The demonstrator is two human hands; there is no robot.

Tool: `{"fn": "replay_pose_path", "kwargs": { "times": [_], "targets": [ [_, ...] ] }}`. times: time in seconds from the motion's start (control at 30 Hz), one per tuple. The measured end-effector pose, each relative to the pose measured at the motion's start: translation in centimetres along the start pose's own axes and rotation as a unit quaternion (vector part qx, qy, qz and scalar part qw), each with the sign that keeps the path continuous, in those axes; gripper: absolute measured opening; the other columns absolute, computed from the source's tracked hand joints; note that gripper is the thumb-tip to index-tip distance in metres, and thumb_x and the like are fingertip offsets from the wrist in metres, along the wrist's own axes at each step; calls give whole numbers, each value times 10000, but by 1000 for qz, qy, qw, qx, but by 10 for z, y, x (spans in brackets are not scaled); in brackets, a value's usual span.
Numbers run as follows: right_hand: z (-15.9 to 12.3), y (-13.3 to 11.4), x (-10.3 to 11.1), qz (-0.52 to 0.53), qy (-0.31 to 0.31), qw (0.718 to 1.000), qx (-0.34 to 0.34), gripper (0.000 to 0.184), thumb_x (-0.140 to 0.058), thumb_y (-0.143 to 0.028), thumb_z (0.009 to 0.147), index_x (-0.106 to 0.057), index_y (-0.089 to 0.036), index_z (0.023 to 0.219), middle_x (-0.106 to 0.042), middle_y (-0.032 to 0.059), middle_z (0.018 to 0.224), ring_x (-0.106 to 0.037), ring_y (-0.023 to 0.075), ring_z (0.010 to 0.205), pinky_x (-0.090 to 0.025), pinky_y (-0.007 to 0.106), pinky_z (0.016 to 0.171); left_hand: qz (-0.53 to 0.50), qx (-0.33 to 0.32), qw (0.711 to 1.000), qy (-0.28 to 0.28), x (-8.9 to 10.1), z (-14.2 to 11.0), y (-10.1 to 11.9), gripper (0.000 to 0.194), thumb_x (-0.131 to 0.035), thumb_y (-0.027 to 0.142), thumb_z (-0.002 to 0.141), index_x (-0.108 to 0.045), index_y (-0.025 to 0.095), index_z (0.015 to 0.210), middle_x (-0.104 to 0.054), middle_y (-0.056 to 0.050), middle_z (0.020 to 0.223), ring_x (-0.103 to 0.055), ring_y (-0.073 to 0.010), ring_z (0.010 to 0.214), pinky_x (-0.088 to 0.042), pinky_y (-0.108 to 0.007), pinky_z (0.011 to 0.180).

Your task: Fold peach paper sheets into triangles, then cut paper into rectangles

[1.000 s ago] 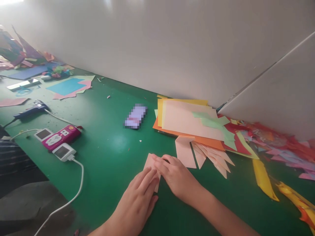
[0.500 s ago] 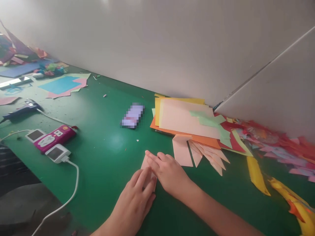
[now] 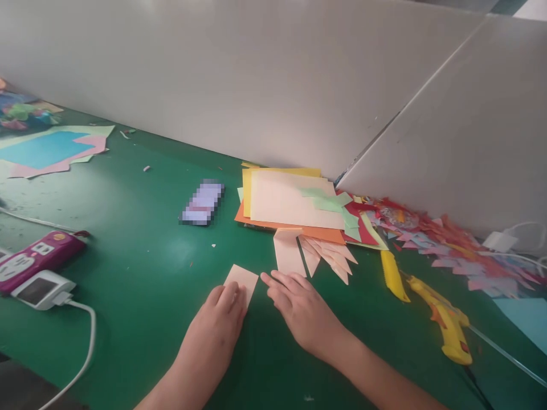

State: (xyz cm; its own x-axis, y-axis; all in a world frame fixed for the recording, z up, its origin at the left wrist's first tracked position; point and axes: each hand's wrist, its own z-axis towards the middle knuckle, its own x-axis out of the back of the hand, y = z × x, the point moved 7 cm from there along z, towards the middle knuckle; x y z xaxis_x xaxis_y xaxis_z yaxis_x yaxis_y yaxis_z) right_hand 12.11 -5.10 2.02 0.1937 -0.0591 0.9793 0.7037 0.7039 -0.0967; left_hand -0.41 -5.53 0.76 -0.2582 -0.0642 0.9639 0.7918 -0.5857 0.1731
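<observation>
A small piece of peach paper lies on the green table, its lower part covered by my left hand. The fingers of that hand are bent together over the paper, holding it. Just right of the paper's edge is my right hand, palm down, fingers stretched out and nothing in them. Beyond the right hand are a larger folded peach sheet and several narrow pointed peach paper pieces.
A stack of coloured paper lies near the wall. On the right are a yellow cutter, a yellow glue gun and paper scraps. A phone lies left of centre, with a magenta power strip beyond.
The right hand has lifted off the paper and shifted right, exposing more of it. The left hand stays on the paper. The whole view has turned to the right.
</observation>
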Motion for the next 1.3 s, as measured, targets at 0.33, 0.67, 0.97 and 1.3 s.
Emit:
{"fn": "replay_pose_path", "kwargs": {
  "times": [0.33,0.67,0.97,1.3],
  "targets": [
    [-125,153,83,-306,123,841,-430,390,-368,-470,898,-586,-156,978,-637,188,984,-538,349,948,-359,455,715,-68,53,996,1,3,1,-9,278,-311,180,941,-552,202,1078,-545,-83,1183,-547,-223,958,-513,-358,769],
    [-129,208,59,-275,-10,828,-488,185,-449,-372,811,-462,-230,694,-514,98,621,-506,332,769,-244,412,628,-106,81,990,40,13,2,-13,193,-407,234,915,-550,183,1036,-549,-85,1126,-545,-216,1029,-510,-364,873],
    [-116,199,105,-284,90,814,-499,283,-337,-420,868,-514,-207,925,-529,149,717,-525,398,824,-269,404,567,-82,78,993,21,10,2,-13,204,-416,239,909,-539,169,1056,-556,-86,1123,-556,-227,1036,-501,-387,896],
    [-56,47,46,89,62,971,-211,302,-416,-303,921,-443,-258,1218,-612,62,1114,-631,176,936,-524,263,727,-109,93,988,50,8,-12,-21,381,-451,274,918,-386,191,1284,-441,-110,1344,-456,-255,1215,-455,-417,973]
  ]
}}
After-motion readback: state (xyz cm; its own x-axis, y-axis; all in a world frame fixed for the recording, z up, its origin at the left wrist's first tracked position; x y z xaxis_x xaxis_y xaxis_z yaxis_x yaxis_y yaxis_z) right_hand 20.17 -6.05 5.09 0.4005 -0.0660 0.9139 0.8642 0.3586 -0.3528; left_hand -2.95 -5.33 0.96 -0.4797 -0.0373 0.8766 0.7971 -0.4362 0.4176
